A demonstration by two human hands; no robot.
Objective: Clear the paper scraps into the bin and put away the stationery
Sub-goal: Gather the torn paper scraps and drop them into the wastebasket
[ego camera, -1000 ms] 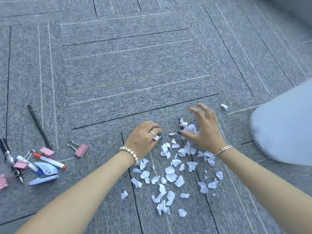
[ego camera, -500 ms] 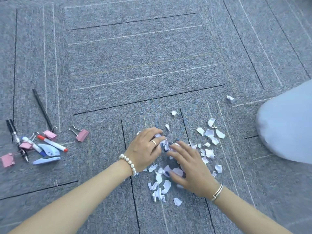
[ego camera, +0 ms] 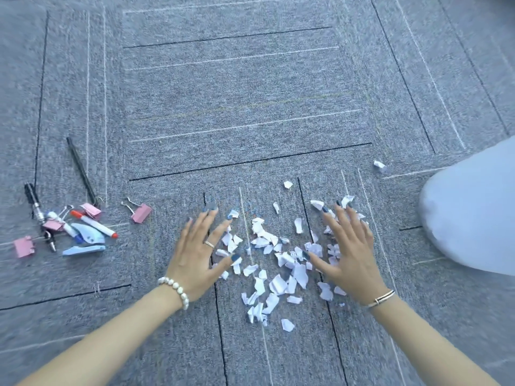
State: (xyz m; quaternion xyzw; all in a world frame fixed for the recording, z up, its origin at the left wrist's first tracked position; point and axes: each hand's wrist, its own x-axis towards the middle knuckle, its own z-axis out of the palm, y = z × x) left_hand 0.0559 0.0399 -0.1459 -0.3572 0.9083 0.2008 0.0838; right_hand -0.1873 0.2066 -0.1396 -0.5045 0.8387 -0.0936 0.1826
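Both hands have spread apart — left hand (ego camera: 199, 252), right hand (ego camera: 349, 253) — paper scraps (ego camera: 274, 263) between.

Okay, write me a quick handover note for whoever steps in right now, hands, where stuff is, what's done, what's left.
Left hand: open, fingers spread, flat at the left edge of the paper scraps.
Right hand: open, spread over the pile's right side, holding nothing.
Scraps: all on the carpet between the hands; one stray scrap lies apart, far right.
Stationery: marker, pink binder clips, pens and black pencil lie far left, untouched.
Done: nothing binned.
Left: gather and bin scraps, put stationery away. No bin in view.
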